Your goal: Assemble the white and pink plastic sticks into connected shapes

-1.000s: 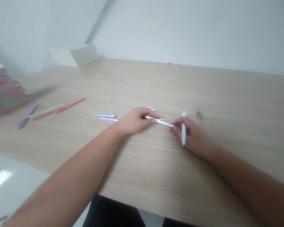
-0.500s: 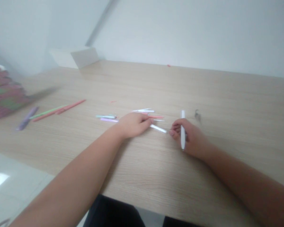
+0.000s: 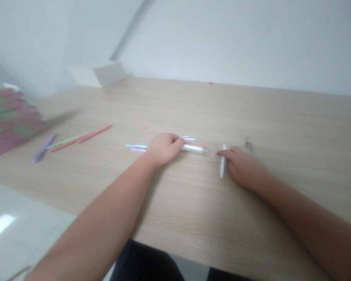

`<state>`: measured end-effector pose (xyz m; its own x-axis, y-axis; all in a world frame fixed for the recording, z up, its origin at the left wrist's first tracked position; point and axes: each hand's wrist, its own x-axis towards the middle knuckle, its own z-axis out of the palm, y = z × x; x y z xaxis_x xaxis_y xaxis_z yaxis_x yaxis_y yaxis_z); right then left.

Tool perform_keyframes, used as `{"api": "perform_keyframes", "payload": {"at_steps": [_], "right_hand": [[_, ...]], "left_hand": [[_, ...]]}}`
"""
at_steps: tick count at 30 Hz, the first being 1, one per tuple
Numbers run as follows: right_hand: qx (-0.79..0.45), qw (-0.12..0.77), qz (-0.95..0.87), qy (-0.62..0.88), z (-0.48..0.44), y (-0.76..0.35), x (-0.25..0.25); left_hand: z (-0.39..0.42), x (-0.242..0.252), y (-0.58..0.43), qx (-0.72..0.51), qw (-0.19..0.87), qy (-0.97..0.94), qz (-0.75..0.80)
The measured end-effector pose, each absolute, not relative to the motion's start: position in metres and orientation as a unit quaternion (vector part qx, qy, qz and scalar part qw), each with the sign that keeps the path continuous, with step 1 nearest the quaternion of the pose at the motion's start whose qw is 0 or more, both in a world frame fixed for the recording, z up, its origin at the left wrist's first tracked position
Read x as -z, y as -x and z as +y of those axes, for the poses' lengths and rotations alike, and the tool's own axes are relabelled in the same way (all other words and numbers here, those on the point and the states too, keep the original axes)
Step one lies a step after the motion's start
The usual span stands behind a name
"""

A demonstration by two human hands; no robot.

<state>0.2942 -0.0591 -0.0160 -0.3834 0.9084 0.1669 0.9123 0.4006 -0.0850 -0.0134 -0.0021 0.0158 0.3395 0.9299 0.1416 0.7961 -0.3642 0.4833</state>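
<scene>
My left hand (image 3: 165,149) is closed, palm down, over a small pile of slim pen parts on the table. A white pen barrel (image 3: 195,148) sticks out to the right from between its thumb and fingers. From its left side protrude a purple stick (image 3: 138,150) and a pale teal one (image 3: 131,145); a red tip shows beyond the barrel. My right hand (image 3: 245,166) is low over the table with its index finger laid across the upper part of a white pen (image 3: 222,166), which points toward me. Its other fingers are curled and partly hidden.
Red and green sticks (image 3: 84,137) and a purple tube (image 3: 43,148) lie at left, before a pink-and-green stack (image 3: 14,117). A folded white card (image 3: 109,74) stands at the back. A small dark metal piece (image 3: 248,143) is behind my right hand.
My right hand has lowered the white pen toward the table and its index finger has straightened across it. The white barrel at my left hand has swung level, closer to the pile.
</scene>
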Motion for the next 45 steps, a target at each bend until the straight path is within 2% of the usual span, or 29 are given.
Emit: {"api": "perform_keyframes", "payload": {"at_steps": [4, 6, 17, 25, 31, 41, 45], "right_hand": [[-0.005, 0.173, -0.819, 0.548, -0.057, -0.287, 0.009], [-0.012, 0.174, -0.822, 0.542, -0.054, -0.279, 0.004], [0.063, 0.007, -0.874, 0.483, -0.02, -0.233, -0.007], [0.081, -0.037, -0.893, 0.441, -0.011, -0.24, -0.009], [0.002, 0.005, -0.867, 0.498, -0.028, -0.271, -0.014], [-0.057, 0.196, -0.779, 0.592, -0.082, -0.308, 0.001], [-0.088, 0.234, -0.734, 0.631, -0.089, -0.309, 0.004]], "left_hand": [[0.004, -0.011, 0.012, -0.207, 0.183, -0.795, 0.54], [0.006, -0.009, 0.011, -0.212, 0.186, -0.795, 0.537], [0.008, -0.009, 0.008, -0.209, 0.18, -0.807, 0.522], [0.009, -0.008, 0.008, -0.203, 0.177, -0.807, 0.525], [0.008, -0.009, 0.007, -0.193, 0.169, -0.811, 0.525], [0.006, -0.007, 0.006, -0.186, 0.141, -0.82, 0.523], [0.007, -0.003, 0.007, -0.187, 0.111, -0.818, 0.533]]}}
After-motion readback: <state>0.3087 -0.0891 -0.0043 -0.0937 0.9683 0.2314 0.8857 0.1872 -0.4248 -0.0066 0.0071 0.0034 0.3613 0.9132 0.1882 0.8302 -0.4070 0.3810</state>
